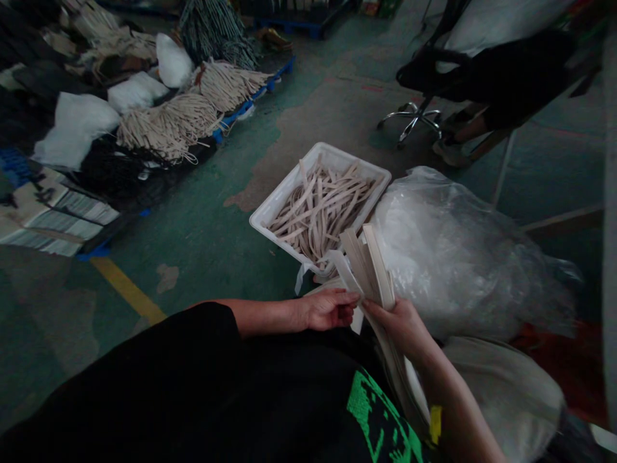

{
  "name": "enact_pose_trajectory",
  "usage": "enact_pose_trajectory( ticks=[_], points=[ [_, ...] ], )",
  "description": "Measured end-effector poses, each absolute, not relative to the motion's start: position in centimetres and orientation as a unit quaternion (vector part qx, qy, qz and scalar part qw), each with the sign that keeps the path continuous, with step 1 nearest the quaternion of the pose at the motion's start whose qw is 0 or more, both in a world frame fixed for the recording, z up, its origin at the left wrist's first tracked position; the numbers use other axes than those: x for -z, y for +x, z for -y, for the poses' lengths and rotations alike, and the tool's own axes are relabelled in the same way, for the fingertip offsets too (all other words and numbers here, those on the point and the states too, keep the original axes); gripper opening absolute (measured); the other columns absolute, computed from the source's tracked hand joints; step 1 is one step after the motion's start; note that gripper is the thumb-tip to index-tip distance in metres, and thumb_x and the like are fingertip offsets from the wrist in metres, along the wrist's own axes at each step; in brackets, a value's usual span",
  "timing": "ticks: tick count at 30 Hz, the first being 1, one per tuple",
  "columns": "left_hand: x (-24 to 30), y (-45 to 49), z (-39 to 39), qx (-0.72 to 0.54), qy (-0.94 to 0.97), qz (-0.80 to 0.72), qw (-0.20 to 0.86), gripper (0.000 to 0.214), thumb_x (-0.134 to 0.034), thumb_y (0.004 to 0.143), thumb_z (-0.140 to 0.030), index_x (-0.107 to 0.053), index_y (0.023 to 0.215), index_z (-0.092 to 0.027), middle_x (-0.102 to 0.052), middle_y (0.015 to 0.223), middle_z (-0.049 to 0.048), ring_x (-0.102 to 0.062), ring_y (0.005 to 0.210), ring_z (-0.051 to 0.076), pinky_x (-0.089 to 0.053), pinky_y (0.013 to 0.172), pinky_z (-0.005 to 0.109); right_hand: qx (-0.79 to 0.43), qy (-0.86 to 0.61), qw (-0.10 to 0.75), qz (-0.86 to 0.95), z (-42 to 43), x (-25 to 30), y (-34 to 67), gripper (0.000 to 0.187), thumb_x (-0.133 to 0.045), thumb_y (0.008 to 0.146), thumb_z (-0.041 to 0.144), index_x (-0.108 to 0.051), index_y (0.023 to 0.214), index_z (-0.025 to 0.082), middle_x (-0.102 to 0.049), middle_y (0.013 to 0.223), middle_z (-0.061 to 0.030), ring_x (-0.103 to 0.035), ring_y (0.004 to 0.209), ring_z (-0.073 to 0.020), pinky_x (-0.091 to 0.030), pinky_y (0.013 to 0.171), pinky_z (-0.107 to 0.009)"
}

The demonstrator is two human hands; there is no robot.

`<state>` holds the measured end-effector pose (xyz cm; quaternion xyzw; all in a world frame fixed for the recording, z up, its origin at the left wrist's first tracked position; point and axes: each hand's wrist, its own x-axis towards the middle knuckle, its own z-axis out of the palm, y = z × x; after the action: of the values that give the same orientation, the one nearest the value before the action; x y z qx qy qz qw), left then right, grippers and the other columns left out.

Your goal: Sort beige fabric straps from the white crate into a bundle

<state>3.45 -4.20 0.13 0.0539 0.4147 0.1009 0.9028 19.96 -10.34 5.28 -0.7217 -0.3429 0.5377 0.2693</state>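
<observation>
My right hand [398, 325] is closed around a bundle of beige flat strips [369, 267] that stand up from my fist and trail down past my wrist. My left hand [328, 308] pinches the edge of one strip in that bundle, fingers pressed together. Just beyond both hands sits a white plastic tray [277, 206] on the green floor, filled with several loose beige strips [321, 209]. My black sleeve and shirt with a green print fill the bottom of the view.
A large clear plastic bag [463, 257] lies right of the tray. A swivel chair base [412, 119] and another person's foot stand at the far right. Piles of beige cord bundles [168, 125] and white bags [81, 122] rest on blue pallets at left.
</observation>
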Motion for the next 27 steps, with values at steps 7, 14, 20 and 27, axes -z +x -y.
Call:
enact_pose_trajectory(
  ticks=[7, 14, 20, 27],
  points=[
    [-0.1, 3.4, 1.9, -0.218, 0.094, -0.444, 0.864, 0.04, -0.096, 0.052, -0.025, -0.062, 0.069, -0.013, -0.057, 0.059, -0.0049, -0.05, 0.051, 0.005, -0.044, 0.054, 0.02, -0.528, -0.719, 0.247, 0.379, 12.2, -5.6, 20.9, 0.042, -0.068, 0.072, 0.055, -0.069, 0.074, 0.013, -0.064, 0.059, -0.0033, -0.057, 0.054, -0.0183, -0.047, 0.049, -0.028],
    [-0.6, 4.4, 2.7, -0.183, 0.133, -0.406, 0.885, 0.053, -0.1, 0.038, -0.032, -0.065, 0.073, -0.013, -0.059, 0.062, -0.0036, -0.052, 0.053, 0.006, -0.043, 0.054, 0.021, -0.463, -0.76, 0.27, 0.367, 11.0, -5.1, 20.5, 0.041, -0.068, 0.069, 0.053, -0.07, 0.073, 0.013, -0.062, 0.057, -0.0044, -0.056, 0.054, -0.0192, -0.044, 0.045, -0.027],
    [-0.3, 3.6, 1.3, -0.227, 0.163, -0.439, 0.854, 0.046, -0.098, 0.045, -0.03, -0.061, 0.066, -0.014, -0.058, 0.06, -0.004, -0.049, 0.051, 0.005, -0.041, 0.054, 0.021, -0.5, -0.728, 0.257, 0.392, 12.6, -5.5, 20.9, 0.038, -0.069, 0.07, 0.054, -0.07, 0.068, 0.015, -0.062, 0.056, -0.003, -0.057, 0.053, -0.0194, -0.045, 0.046, -0.028],
    [-0.5, 4.3, 2.2, -0.21, 0.209, -0.404, 0.866, 0.051, -0.098, 0.041, -0.038, -0.068, 0.075, -0.014, -0.059, 0.062, -0.0041, -0.048, 0.053, 0.005, -0.038, 0.054, 0.021, -0.462, -0.753, 0.28, 0.376, 11.6, -5.4, 20.5, 0.043, -0.066, 0.069, 0.056, -0.07, 0.075, 0.013, -0.062, 0.057, -0.0034, -0.057, 0.054, -0.0193, -0.045, 0.046, -0.028]
  ],
)
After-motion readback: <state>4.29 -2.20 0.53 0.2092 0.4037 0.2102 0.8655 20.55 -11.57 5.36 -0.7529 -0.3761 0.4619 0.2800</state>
